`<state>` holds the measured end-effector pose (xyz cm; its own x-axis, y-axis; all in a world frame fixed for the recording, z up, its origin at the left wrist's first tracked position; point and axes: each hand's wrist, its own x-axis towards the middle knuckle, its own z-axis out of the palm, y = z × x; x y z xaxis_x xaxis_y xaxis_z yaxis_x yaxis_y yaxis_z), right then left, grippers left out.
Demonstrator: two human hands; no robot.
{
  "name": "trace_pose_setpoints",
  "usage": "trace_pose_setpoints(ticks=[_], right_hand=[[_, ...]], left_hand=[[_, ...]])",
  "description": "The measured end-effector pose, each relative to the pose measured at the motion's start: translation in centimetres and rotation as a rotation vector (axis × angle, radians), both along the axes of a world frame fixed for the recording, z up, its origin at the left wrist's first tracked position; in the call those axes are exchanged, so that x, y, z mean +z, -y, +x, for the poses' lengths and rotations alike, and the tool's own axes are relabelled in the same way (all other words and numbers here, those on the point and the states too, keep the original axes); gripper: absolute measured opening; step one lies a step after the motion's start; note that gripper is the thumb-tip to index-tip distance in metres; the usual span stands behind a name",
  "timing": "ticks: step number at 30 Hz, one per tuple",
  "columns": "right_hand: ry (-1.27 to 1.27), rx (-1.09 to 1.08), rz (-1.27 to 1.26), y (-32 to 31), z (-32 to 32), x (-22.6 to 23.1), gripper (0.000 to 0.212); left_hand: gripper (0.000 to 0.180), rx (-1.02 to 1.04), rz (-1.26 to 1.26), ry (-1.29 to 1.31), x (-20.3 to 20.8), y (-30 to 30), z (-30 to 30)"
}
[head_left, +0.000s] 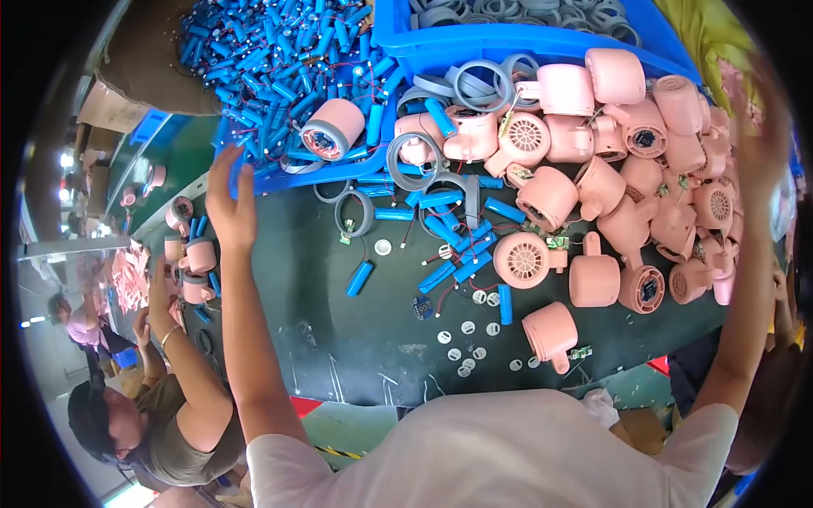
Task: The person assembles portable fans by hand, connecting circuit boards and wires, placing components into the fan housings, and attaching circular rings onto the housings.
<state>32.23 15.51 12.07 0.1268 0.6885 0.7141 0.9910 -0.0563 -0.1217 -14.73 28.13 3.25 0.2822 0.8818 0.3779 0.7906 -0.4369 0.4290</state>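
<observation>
My left hand is raised beside the front left corner of a blue bin, fingers apart, nothing visible in it. Blue cylindrical batteries with thin wires fill that bin. On top of them lies a pink fan housing with a grey ring at its end. Far out on the right, my right hand is smeared by motion, next to a yellow bag and the edge of a heap of pink fan housings. Whether its fingers hold anything cannot be made out.
Grey rings fill a second blue bin; others, like this grey ring, lie on the dark table. Loose batteries, small white discs and a small circuit board lie in front. A co-worker sits at the left.
</observation>
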Motion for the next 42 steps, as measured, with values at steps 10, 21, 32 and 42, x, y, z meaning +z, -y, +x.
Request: trace_pose_setpoints(ticks=[10, 21, 32, 42], right_hand=[[-0.140, 0.670, -0.417, -13.4, -21.2, -8.7, 0.044], [-0.917, 1.071, -0.637, -0.6, -16.6, -4.7, 0.050], [-0.499, 0.953, -0.408, 5.4, -12.5, -6.3, 0.022], [0.077, 1.150, -0.702, 16.6, -10.0, -7.1, 0.020]], left_hand=[[0.040, 0.017, 0.070, 0.068, -2.2, -0.2, 5.3], [0.100, -0.333, -0.252, 0.611, 0.6, 14.0, 11.8], [0.082, 0.013, -0.690, 0.898, -3.8, 25.9, 6.9], [0.073, 0.037, -0.396, 0.270, -3.1, 25.2, 7.2]])
